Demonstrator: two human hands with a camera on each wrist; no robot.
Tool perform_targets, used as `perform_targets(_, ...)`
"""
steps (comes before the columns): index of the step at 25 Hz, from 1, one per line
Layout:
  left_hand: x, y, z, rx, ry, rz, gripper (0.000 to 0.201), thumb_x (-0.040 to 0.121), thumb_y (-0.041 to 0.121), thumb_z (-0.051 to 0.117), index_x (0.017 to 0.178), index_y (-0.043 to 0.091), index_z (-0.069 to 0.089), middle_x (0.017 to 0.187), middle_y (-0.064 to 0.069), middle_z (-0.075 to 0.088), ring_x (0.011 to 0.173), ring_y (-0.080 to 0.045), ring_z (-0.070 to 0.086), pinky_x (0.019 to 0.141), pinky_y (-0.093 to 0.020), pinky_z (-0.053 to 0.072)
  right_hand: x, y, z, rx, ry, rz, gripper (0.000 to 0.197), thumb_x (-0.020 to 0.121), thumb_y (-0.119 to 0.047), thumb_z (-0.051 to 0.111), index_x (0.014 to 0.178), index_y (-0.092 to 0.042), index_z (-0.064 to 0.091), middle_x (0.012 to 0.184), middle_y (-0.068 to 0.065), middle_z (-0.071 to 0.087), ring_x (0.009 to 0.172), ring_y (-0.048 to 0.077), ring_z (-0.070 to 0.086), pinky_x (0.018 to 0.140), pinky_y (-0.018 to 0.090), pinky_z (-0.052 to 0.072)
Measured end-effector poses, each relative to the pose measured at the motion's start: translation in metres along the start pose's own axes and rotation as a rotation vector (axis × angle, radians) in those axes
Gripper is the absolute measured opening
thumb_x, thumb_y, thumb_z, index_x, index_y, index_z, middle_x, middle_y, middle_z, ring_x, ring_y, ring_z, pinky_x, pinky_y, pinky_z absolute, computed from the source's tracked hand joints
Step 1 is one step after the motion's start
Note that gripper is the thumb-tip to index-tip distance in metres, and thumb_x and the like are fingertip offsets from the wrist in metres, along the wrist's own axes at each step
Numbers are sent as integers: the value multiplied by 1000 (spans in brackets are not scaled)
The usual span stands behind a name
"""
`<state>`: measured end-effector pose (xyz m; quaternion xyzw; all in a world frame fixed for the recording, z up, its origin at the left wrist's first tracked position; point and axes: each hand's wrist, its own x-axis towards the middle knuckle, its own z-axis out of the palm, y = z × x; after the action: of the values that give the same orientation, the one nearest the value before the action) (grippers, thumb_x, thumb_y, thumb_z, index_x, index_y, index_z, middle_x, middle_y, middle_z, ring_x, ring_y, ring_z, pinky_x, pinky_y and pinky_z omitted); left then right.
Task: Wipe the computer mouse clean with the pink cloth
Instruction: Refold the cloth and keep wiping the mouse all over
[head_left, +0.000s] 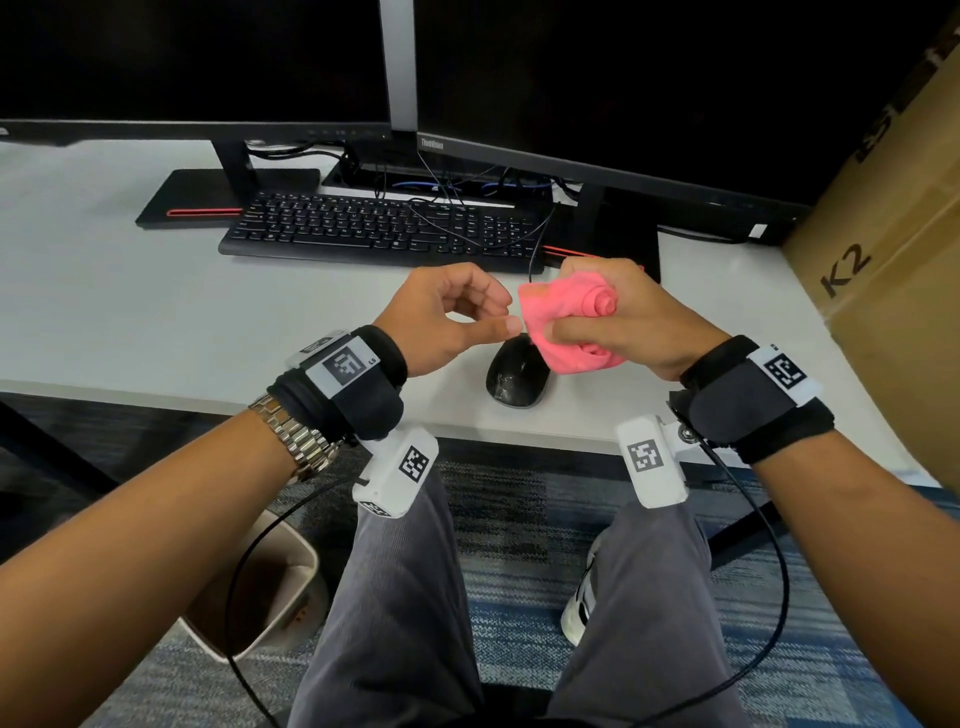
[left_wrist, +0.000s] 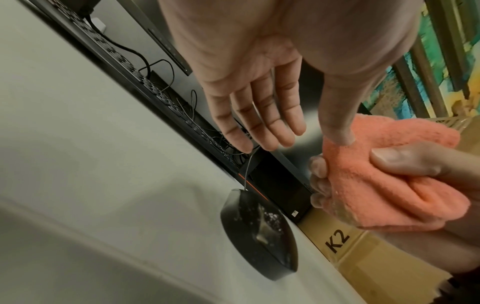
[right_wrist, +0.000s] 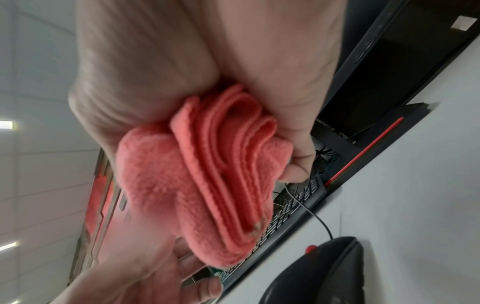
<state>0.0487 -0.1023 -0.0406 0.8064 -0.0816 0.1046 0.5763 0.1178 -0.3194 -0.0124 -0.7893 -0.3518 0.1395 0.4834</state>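
Observation:
A black wired mouse (head_left: 517, 376) lies on the white desk (head_left: 156, 312) near its front edge. In the left wrist view the mouse (left_wrist: 259, 232) carries whitish smears on top. My right hand (head_left: 576, 306) grips a bunched pink cloth (head_left: 566, 332) in the air just above the mouse, apart from it. The folded layers of the cloth (right_wrist: 207, 174) fill my right palm. My left hand (head_left: 506, 312) hovers to the left of the cloth. Its fingers are relaxed and hold nothing, and its thumb tip (left_wrist: 337, 137) touches the cloth's edge (left_wrist: 376, 185).
A black keyboard (head_left: 384, 228) lies behind the hands, with two monitors (head_left: 623, 93) and a tangle of cables at the back. A cardboard box (head_left: 883, 234) marked K2 stands at the desk's right end. A waste bin (head_left: 260, 582) sits on the floor at my left knee.

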Motion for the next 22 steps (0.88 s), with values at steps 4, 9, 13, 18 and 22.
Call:
perform_targets(4,0,-7,-3,123,-35,-74,23,75,17,81,90,5,68,85,-3,68,73,-8,62,75,-19,52,1,-2,-1,-90,9,6,30,76,-4,82,86,11,58,74,10,58,68,18,60,60,35,49)
perform_targets(9,-8,-15,2,323,-135,-224,45,64,26,88,101,16,64,97,0,67,75,-15,70,71,-30,57,3,3,-2,-279,-11,16,28,74,-18,88,100,-11,78,92,-1,77,84,10,72,75,27,58)
perform_targets(13,-13,-14,10,376,-168,-247,61,59,23,91,110,17,58,101,1,64,71,-17,71,67,-31,57,5,9,3,-338,-6,34,31,72,-28,88,97,-13,81,90,1,79,85,19,74,81,43,59)
perform_targets(18,-13,-13,16,412,-152,-257,67,59,24,91,115,18,54,103,0,63,71,-16,70,61,-25,51,9,13,9,-462,-4,2,75,55,-66,75,85,3,74,86,25,72,82,39,67,72,52,56)
perform_targets(22,-12,-13,19,409,-148,-252,76,57,23,92,120,20,49,106,0,61,69,-18,71,54,-23,48,5,11,11,-450,-14,-39,64,59,-64,74,86,-7,79,80,13,76,78,32,70,72,47,57)
